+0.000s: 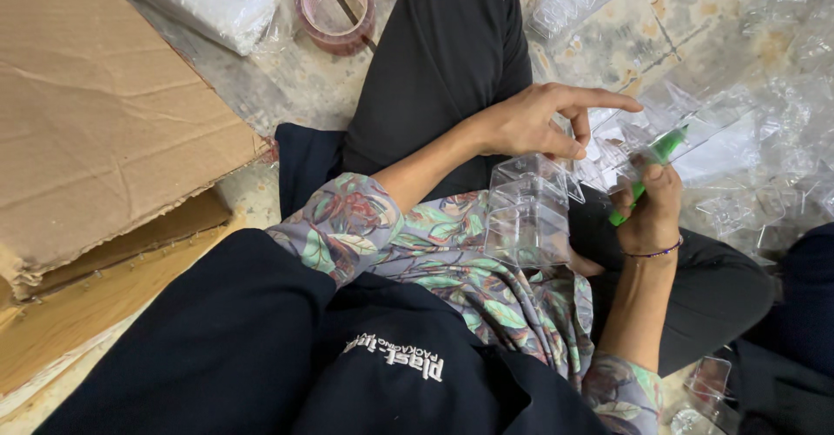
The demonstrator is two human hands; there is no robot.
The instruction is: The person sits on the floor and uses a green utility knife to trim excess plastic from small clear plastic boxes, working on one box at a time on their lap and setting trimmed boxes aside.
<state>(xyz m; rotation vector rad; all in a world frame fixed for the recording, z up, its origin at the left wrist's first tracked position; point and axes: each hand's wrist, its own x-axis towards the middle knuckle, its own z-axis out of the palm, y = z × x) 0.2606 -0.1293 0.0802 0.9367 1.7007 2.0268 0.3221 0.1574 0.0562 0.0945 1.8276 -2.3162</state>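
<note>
The person wears a loose top with a leafy floral print in grey-lilac, green and rust, sleeves (pixel 343 227) pushed up above the elbows. Over it lies a black apron (pixel 261 348) bearing white lettering at 6 o'clock. Black trousers (pixel 443 44) cover the legs. A thin purple beaded bracelet (pixel 653 252) circles the right wrist.

Two hands: left hand (pixel 534 122), right hand (pixel 650 205). One green pen (pixel 653 161), one tape roll (pixel 335 5), one bracelet (pixel 653 251), one cardboard sheet (pixel 95 114), one stack of clear boxes (pixel 527 214) (loose clear packs on the floor are too jumbled to count)
</note>
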